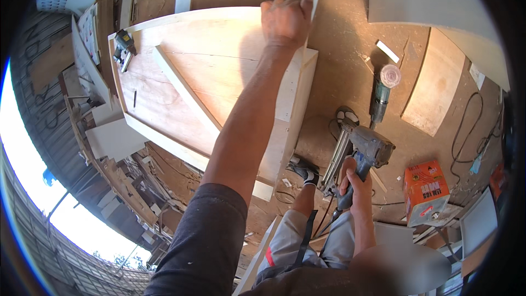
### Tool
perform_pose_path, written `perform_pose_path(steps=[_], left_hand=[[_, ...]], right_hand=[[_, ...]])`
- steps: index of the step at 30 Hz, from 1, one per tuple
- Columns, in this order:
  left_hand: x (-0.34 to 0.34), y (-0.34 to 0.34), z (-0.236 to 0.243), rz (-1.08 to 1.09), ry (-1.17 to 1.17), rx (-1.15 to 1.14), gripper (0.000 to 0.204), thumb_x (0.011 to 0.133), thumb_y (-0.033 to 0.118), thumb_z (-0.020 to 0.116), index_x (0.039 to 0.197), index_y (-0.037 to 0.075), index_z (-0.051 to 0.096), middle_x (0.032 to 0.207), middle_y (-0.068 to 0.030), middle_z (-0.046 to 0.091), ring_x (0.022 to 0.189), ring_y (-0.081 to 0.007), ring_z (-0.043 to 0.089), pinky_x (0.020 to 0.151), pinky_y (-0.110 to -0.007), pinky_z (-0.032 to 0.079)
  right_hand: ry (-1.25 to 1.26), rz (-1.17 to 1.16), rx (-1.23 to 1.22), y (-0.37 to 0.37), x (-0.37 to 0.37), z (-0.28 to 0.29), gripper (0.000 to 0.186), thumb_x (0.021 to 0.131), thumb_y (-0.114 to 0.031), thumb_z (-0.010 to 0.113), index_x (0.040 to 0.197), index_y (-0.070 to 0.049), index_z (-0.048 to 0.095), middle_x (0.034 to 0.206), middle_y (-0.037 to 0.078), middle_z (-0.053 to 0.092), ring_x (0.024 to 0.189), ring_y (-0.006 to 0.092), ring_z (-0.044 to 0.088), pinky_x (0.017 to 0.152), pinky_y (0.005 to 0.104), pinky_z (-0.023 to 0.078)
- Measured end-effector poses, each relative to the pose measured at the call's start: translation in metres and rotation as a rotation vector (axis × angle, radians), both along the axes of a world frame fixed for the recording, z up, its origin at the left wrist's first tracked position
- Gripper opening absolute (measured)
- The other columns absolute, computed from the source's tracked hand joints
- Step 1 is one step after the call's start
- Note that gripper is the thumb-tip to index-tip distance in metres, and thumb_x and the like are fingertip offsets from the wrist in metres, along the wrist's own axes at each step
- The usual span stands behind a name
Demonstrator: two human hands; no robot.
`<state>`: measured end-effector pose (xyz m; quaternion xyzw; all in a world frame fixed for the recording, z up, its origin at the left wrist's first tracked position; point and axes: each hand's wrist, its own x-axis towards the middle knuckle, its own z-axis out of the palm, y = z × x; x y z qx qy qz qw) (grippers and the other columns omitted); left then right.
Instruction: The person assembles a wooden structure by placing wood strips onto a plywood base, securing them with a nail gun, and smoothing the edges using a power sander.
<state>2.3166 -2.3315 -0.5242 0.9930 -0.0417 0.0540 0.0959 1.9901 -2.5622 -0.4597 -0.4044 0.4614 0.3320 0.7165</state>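
My left hand [286, 22] is closed over the far right corner of a shallow wooden frame [219, 15] with a plywood panel [213, 71] inside. What exactly its fingers wrap round is partly hidden, but it lies on the frame's pale edge. A diagonal batten [183, 87] crosses the panel, partly behind my left forearm. At the right, my right hand [357, 186] is wrapped round the handle of a nail gun [372, 145], held clear of the frame with its long magazine to the left. A smaller nail gun [125, 44] lies on the panel's far left corner, with a thin dark stick [135, 97] nearby.
An angle grinder [381, 96] lies on the brown floor beyond the nail gun. An orange box [424, 189], a curved wood sheet [435, 82] and a black cable [466, 131] are at the right. Scrap wood [123, 186] is heaped at the left. My sandaled feet stand beside the frame.
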Motion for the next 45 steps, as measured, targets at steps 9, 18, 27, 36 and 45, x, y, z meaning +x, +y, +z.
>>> perform_pose_path(steps=[9, 18, 27, 36, 45], left_hand=[[0.004, 0.009, 0.011, 0.018, 0.217, -0.118, 0.060, 0.100, 0.041, 0.035, 0.061, 0.010, 0.068, 0.072, -0.0081, 0.067, 0.084, -0.0253, 0.059, 0.086, -0.040, 0.036], [-0.082, 0.032, 0.067, 0.025, -0.137, -0.490, 0.041, 0.092, 0.021, 0.060, 0.128, 0.004, 0.049, 0.128, -0.0198, 0.047, 0.121, -0.0372, 0.044, 0.108, -0.049, 0.032], [-0.376, 0.063, 0.182, 0.541, 0.607, -0.930, 0.037, 0.099, 0.021, 0.054, 0.131, 0.003, 0.048, 0.125, -0.0189, 0.053, 0.111, -0.0303, 0.058, 0.093, -0.040, 0.047], [-0.500, 0.046, 0.307, 0.669, 0.905, -1.257, 0.035, 0.103, 0.027, 0.046, 0.123, -0.002, 0.050, 0.096, -0.0115, 0.061, 0.082, -0.0200, 0.062, 0.078, -0.035, 0.050], [-0.536, 0.095, 0.315, 0.846, 0.651, -1.329, 0.040, 0.105, 0.032, 0.042, 0.127, 0.000, 0.050, 0.112, -0.0153, 0.059, 0.107, -0.0199, 0.057, 0.089, -0.035, 0.048]], right_hand=[[-0.072, 0.098, -0.078, 0.003, 0.000, 0.046, 0.030, 0.093, -0.020, 0.062, 0.112, -0.004, 0.046, 0.058, 0.004, 0.051, 0.047, 0.0145, 0.049, 0.054, 0.0314, 0.045], [-0.099, 0.109, -0.147, 0.012, -0.011, 0.075, 0.019, 0.095, -0.018, 0.059, 0.103, -0.007, 0.047, 0.062, 0.003, 0.050, 0.052, 0.0136, 0.049, 0.055, 0.0321, 0.045], [-0.262, 0.029, 0.141, 0.076, -0.004, 0.129, 0.021, 0.098, -0.026, 0.055, 0.099, -0.007, 0.046, 0.065, 0.005, 0.053, 0.055, 0.0146, 0.052, 0.062, 0.0344, 0.047], [-0.353, 0.217, 0.037, 0.166, -0.053, 0.182, 0.026, 0.098, -0.023, 0.056, 0.112, -0.006, 0.042, 0.077, 0.004, 0.055, 0.069, 0.0126, 0.055, 0.064, 0.0279, 0.046], [-0.616, 0.704, -0.040, 0.204, -0.124, 0.214, 0.059, 0.100, -0.031, 0.053, 0.141, 0.004, 0.031, 0.099, 0.017, 0.059, 0.091, 0.0257, 0.064, 0.077, 0.0355, 0.049]])
